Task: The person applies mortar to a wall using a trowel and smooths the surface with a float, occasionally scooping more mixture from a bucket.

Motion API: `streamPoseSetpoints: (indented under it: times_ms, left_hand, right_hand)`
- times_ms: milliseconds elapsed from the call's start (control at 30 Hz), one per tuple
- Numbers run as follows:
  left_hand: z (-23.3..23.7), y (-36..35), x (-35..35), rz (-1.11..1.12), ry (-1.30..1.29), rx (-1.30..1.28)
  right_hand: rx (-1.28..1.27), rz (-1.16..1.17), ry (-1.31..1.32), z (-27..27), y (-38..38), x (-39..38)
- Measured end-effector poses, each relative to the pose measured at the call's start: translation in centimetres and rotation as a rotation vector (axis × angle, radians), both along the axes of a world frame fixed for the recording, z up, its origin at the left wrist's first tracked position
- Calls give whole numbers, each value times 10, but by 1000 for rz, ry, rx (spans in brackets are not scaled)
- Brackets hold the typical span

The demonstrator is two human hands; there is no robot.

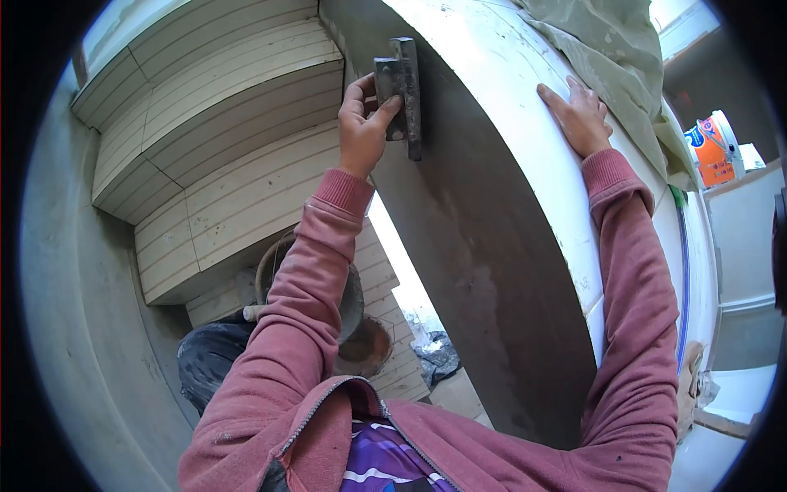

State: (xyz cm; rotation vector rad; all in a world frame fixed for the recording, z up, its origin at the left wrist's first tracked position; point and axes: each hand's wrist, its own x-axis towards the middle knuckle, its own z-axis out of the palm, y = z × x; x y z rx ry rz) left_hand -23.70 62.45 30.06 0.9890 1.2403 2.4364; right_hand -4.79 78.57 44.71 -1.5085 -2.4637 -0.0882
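My left hand (365, 131) is closed round the handle of a plastering float (410, 102), dark and smeared with grey. The float stands upright on edge with its long plate against the upper part of a grey plastered wall face (484, 271). Damp, darker patches show on that face. My right hand (580, 119) lies with fingers spread on the white top (525, 107) of the same low wall. Just beyond its fingers is a crumpled olive-green cloth (615, 74). The palm side of each hand is hidden.
Tiled steps (238, 107) rise at the left beside a grey side wall (74, 271). Below my left arm stand a bucket (352, 303) and a reddish-brown round container (365, 348). A plastic bag (434, 357) lies on the floor. An orange-and-white paint bucket (713, 152) stands at far right.
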Motion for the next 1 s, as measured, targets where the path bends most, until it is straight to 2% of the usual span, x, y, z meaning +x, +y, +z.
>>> streamPoseSetpoints:
  times_ms: [33, 133, 167, 233, 267, 333, 367, 467, 533, 600, 667, 767, 867, 1000]
  left_hand:
    - [3, 0, 1, -73, -54, 27]
    - [21, -40, 77, -22, 180, -56]
    - [23, -65, 116, -98, 232, -101]
    - [23, -106, 177, -300, 397, 61]
    - [28, -119, 192, -453, 401, 114]
    - [13, -121, 187, -186, 331, 41]
    - [2, -120, 179, -92, 245, -117]
    - [1, -94, 154, 51, 182, -81]
    - [7, -79, 160, 52, 107, -101]
    - [23, -85, 200, 62, 345, 29]
    - [34, -116, 245, -329, 523, 137]
    - [21, -131, 257, -300, 482, 125]
    - [6, -122, 236, -9, 489, 43]
    - [-9, -83, 191, 238, 606, 15]
  right_hand:
    - [2, 2, 0, 0, 0, 0]
    - [3, -8, -3, -1, 2, 1]
    - [8, -4, -2, -1, 2, 0]
    - [30, 15, 10, -5, 9, 2]
    - [49, 33, 23, -6, 8, 2]
    - [47, 21, 2, -6, 11, 0]
    - [46, 7, -15, -5, 10, 1]
    - [42, -5, -16, -3, 4, -1]
    - [44, -8, -20, -4, 6, 0]
    - [33, -2, -12, -5, 8, -1]
    - [56, 27, 13, -10, 15, -1]
    - [79, 53, 22, -13, 25, 3]
    - [71, 57, 31, -15, 25, 3]
    - [33, 14, 4, -5, 10, 0]
